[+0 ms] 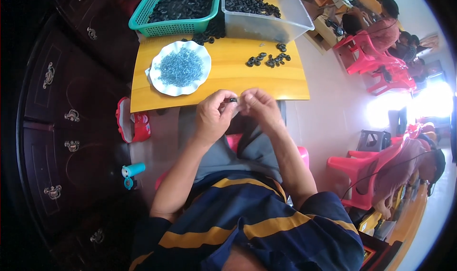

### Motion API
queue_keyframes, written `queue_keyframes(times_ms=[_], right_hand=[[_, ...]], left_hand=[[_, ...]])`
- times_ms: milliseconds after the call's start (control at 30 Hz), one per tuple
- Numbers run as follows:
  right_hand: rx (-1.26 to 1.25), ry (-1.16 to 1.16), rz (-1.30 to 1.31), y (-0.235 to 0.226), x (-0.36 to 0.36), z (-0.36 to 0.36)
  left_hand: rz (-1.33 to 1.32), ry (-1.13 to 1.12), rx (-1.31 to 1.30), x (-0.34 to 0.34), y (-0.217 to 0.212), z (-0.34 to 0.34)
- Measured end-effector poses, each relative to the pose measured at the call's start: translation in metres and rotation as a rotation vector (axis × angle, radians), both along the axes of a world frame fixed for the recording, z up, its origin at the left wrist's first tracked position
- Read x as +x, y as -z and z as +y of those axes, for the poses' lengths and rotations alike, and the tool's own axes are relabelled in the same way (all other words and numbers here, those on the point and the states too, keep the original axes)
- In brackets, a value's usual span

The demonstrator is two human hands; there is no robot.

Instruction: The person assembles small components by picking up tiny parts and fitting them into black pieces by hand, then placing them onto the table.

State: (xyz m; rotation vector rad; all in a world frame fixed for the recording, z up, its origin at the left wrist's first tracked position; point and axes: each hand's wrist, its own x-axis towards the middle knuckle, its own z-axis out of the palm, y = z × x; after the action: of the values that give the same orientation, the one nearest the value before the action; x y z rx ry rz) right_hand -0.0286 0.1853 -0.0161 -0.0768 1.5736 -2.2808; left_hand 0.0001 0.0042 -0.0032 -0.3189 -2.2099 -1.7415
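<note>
My left hand (213, 116) pinches a small black ring-like part (233, 100) between thumb and fingertips, just off the table's near edge. Right beside it, my right hand (263, 110) has its thumb and fingers pressed together. Whatever it grips, if anything, is too small and blurred to name. Beyond my left hand, a white scalloped plate (157, 83) bears a heap of small, shiny, clear-bluish pieces (180, 67). Loose black parts (274, 60) of a similar kind lie in a cluster on the table's right half.
At the back of the yellow table (228, 64) stand a green basket (176, 30) and a clear plastic bin (266, 29), both holding many black parts. Dark drawers (71, 142) line the left. A turquoise flask (134, 169) lies on the floor. People sit on pink chairs (364, 168) at right.
</note>
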Motion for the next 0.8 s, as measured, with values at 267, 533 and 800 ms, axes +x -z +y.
queue_keyframes(times_ms=[267, 533, 800], right_hand=[[1.139, 0.564, 0.672, -0.001, -0.084, 0.059], [1.349, 0.517, 0.708, 0.01, -0.102, 0.059], [1.381, 0.528, 0.704, 0.016, -0.103, 0.059]], left_hand=[[-0.037, 0.046, 0.043, 0.001, -0.008, -0.001], [-0.053, 0.038, 0.076, 0.0, -0.003, -0.005], [-0.065, 0.036, 0.09, 0.0, -0.01, -0.007]])
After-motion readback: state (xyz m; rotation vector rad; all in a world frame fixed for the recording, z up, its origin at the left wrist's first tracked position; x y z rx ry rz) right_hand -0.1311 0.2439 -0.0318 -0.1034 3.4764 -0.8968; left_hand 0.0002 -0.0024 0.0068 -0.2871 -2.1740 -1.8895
